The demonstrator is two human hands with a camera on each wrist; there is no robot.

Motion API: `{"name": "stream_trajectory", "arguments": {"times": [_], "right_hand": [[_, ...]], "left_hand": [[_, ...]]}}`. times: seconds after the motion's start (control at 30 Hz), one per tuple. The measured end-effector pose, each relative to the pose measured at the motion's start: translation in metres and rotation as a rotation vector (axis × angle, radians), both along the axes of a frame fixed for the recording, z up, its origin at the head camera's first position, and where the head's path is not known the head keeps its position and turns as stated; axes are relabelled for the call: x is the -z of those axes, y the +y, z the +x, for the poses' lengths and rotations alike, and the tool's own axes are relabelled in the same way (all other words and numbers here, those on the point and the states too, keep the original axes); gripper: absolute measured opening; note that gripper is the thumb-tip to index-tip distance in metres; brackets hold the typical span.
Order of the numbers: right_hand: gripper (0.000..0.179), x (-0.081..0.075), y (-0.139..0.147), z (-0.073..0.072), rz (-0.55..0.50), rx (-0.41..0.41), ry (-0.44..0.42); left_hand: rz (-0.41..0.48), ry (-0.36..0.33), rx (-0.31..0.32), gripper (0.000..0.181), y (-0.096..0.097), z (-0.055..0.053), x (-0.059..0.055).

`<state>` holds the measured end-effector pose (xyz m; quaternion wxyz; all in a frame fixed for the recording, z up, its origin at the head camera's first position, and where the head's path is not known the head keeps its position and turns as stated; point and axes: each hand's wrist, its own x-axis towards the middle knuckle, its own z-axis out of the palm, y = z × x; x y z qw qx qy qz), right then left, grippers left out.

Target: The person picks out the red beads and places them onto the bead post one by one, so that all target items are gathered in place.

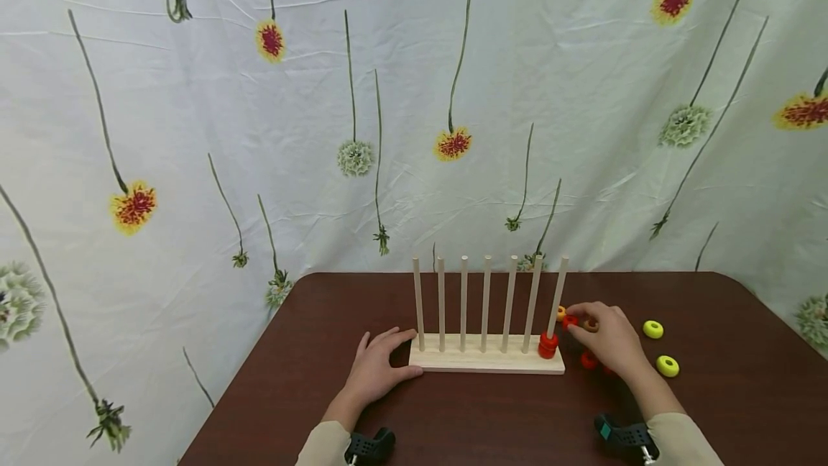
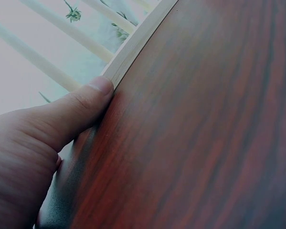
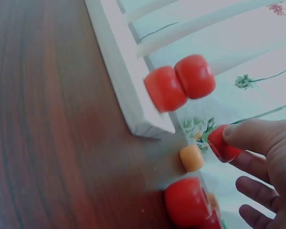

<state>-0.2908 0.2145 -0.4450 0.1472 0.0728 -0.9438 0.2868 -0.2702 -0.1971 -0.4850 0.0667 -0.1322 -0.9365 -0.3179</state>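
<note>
A pale wooden rack (image 1: 479,361) with a row of several upright pegs stands on the table. Two red beads (image 1: 548,346) are stacked on its rightmost peg, at the base. My left hand (image 1: 375,371) holds the rack's left end, the thumb (image 2: 100,86) against the front edge and the fingers toward the back. Just right of the rightmost peg, my right hand (image 1: 609,340) pinches another red bead (image 3: 223,144) between thumb and index finger. In the right wrist view that bead is off the table, apart from the stacked pair; the other fingers are loosely bent.
Around the right hand lie an orange bead (image 1: 561,313), a brown bead (image 1: 590,324) and loose red beads (image 1: 589,360), partly hidden. Farther right are two yellow-green beads (image 1: 668,366). The dark wooden table (image 1: 291,387) ends at a flower-printed cloth (image 1: 291,113).
</note>
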Motion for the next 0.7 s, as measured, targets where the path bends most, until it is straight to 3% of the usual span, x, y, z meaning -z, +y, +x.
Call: {"name": "stream_trajectory", "arguments": {"times": [0.37, 0.7], "right_hand": [[0.027, -0.014, -0.008, 0.004, -0.117, -0.024, 0.082], [0.027, -0.033, -0.016, 0.010, -0.128, -0.026, 0.220]], "left_hand": [[0.002, -0.002, -0.002, 0.069, 0.000, 0.000, 0.000], [0.004, 0.001, -0.004, 0.069, 0.000, 0.000, 0.000]]}}
